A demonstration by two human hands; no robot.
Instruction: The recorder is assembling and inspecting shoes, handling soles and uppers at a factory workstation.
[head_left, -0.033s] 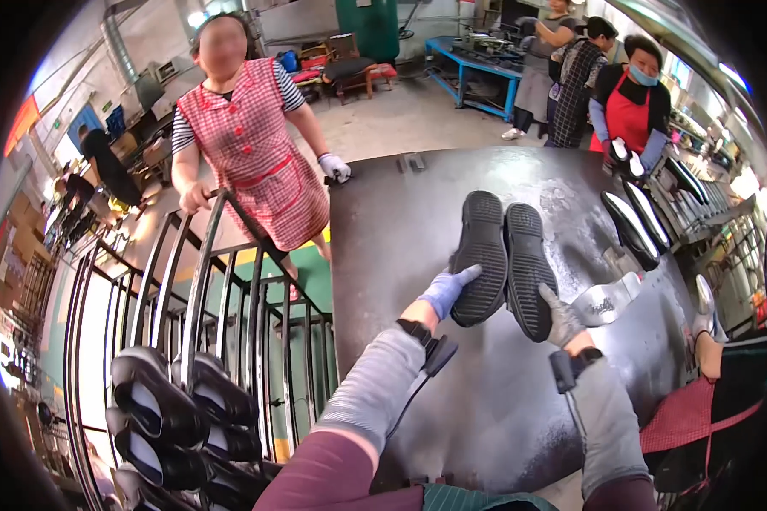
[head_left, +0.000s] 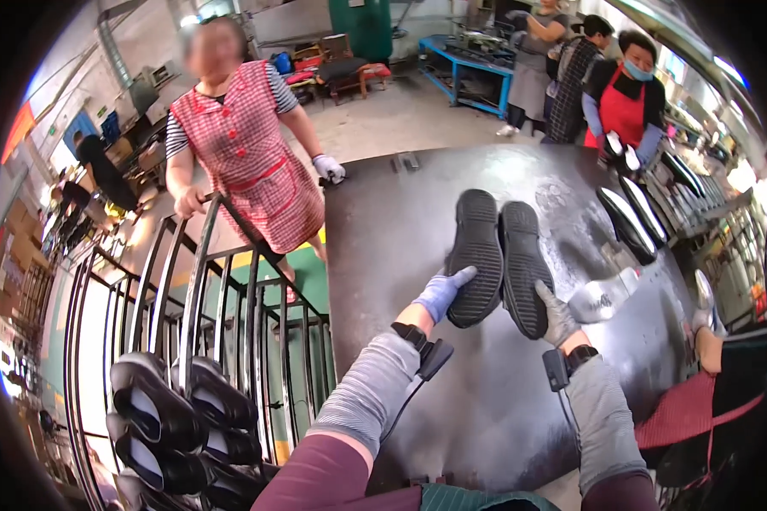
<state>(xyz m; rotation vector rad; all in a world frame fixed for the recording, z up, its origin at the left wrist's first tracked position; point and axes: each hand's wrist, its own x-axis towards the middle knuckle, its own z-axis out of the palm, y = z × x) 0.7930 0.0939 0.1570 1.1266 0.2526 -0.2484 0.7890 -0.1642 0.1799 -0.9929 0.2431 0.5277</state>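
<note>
A pair of black shoes is held side by side over the metal table [head_left: 452, 409], ridged soles turned up toward me. My left hand [head_left: 441, 294], in a bluish glove, grips the left shoe [head_left: 475, 255] near its close end, thumb lying on the sole. My right hand [head_left: 559, 315], in a grey glove, is closed around the close end of the right shoe [head_left: 526, 264]. The uppers are hidden beneath the soles. Right of that hand lies a pale, shiny piece [head_left: 603, 296] that I cannot make out.
At left stands a black metal rack [head_left: 251, 315] with several black shoes [head_left: 149, 400]. A person in a red checked apron [head_left: 245, 162] touches it. Across the table's far right, a masked person in a red apron [head_left: 619, 106] holds shoes. More shoes [head_left: 626, 223] line the right edge.
The whole picture has shifted slightly. The person in the checked apron has moved a little to the left; both my hands keep the same hold on the shoes.
</note>
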